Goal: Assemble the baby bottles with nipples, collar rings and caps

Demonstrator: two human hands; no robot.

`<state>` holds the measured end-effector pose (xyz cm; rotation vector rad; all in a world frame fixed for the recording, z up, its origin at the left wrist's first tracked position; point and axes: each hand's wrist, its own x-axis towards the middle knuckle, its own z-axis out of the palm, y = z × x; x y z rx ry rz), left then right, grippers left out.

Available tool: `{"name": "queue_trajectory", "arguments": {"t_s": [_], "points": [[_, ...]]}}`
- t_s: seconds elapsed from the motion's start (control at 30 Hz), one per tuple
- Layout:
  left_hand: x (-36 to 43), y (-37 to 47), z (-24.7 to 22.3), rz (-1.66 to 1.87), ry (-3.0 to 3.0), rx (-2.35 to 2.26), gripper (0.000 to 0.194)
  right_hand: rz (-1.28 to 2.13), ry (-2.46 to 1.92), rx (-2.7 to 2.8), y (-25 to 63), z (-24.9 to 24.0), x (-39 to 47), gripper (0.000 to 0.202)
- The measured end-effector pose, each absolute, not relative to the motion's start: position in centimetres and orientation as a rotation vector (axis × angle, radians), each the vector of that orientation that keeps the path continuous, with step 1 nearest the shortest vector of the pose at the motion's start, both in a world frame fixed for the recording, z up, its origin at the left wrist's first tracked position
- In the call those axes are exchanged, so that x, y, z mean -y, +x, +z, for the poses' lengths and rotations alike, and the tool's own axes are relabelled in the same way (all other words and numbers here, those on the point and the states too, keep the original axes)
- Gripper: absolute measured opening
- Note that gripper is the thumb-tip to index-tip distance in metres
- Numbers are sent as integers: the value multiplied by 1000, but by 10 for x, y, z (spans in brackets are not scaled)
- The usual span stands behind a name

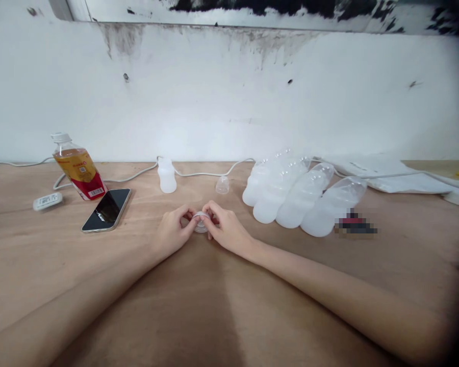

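Between both hands, low over the table, is a small round translucent piece (201, 224) with a ringed rim. My left hand (177, 227) pinches its left side with thumb and forefinger. On the other side, my right hand (225, 227) grips it the same way, the two thumbs nearly meeting at its top. Beyond the hands, a clear dome-shaped cap (222, 185) stands on the table. A white bottle without a cap (167, 177) stands upright to the left of that cap.
Several capped white bottles (286, 196) stand grouped at the right. A phone (106, 210), a drink bottle (80, 168) and a small white device (48, 202) are at the left. A white cable (210, 174) and white bags (390, 176) lie near the wall.
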<state>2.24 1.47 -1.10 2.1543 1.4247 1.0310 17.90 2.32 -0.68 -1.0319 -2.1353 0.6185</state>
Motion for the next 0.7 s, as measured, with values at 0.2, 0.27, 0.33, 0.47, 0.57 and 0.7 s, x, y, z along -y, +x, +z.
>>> {"name": "queue_trajectory", "arguments": {"t_s": [0.2,0.27,0.33,0.47,0.57,0.7], "points": [[-14,23,-13,983,2249,-1432,11,640,-1013,2154,179,-8,-24,6],[-14,23,-13,993,2298,-1415,8,592,-1000,2173,179,-8,-24,7],[-14,23,-13,992,2291,-1420,8,581,-1000,2172,179,-8,-24,7],[-15,21,-11,973,2195,-1402,9,694,-1017,2121,180,-9,-24,5],[-16,17,-10,965,2169,-1318,9,773,-984,2073,183,-10,-25,12],[-18,13,-12,952,2150,-1272,14,849,-957,2053,185,-13,-25,19]]}}
